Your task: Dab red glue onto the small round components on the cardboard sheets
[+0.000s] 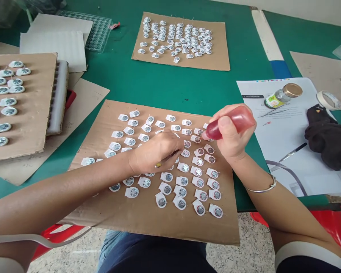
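A cardboard sheet (125, 212) with rows of small white tabbed pieces, each with a round dark-and-silver centre, lies at the table's front edge. Over its middle, my left hand (159, 151) is closed on a thin tool (167, 158) like tweezers, whose tip is near the pieces at centre right. My right hand (233, 140) wraps round a red squeeze bulb (235, 120) above the sheet's right side. The bulb's narrow end points left and down, close to the pieces. A silver bangle is on the right wrist.
Another cardboard sheet of pieces (184, 65) lies at the back; a third (31, 113) rests raised at left beside a foam block (57, 98). At right are a glass jar (281, 95), printed paper (252, 121), a tape roll (328, 100), a pen-like tool (294, 151) and black cloth (329, 140).
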The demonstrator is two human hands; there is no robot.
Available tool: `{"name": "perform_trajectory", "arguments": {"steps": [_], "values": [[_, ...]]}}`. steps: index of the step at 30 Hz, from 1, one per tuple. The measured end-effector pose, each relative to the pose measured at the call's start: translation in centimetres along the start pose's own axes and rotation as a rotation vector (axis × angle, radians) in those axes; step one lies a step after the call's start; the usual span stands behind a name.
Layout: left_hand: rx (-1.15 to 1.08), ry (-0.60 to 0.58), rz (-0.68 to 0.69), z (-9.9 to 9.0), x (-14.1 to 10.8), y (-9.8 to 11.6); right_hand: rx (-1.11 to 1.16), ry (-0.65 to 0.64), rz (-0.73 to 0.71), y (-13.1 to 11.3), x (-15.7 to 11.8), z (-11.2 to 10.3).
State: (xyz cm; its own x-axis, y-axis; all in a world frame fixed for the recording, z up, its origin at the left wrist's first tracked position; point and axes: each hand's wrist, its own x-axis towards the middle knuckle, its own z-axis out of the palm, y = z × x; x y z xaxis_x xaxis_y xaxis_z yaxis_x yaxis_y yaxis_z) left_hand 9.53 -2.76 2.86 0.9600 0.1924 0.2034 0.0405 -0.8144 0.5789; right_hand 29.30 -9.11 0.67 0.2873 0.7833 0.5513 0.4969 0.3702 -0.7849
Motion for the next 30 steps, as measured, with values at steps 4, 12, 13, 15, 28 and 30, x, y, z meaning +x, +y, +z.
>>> {"name": "perform_trajectory", "arguments": {"steps": [4, 12, 13, 15, 28, 30], "values": [[-0.005, -0.003, 0.004, 0.0, 0.0, 0.0, 0.065, 0.059, 0.021, -0.1, -0.1, 0.3], [-0.006, 0.01, 0.013, 0.0, 0.0, 0.1, -0.065, -0.066, -0.029, -0.2, -0.6, 0.9], [-0.006, 0.01, 0.012, 0.0, 0.0, 0.1, -0.072, -0.072, -0.025, -0.2, -0.7, 0.9], [-0.008, 0.011, 0.011, 0.0, 0.0, 0.1, -0.088, -0.079, -0.018, -0.1, -0.7, 0.9], [-0.022, 0.012, 0.011, 0.0, 0.0, -0.1, -0.104, -0.082, -0.037, -0.2, -0.8, 1.1], [-0.032, 0.011, 0.012, -0.1, -0.1, -0.1, -0.105, -0.076, -0.041, -0.2, -0.8, 1.2]]}}
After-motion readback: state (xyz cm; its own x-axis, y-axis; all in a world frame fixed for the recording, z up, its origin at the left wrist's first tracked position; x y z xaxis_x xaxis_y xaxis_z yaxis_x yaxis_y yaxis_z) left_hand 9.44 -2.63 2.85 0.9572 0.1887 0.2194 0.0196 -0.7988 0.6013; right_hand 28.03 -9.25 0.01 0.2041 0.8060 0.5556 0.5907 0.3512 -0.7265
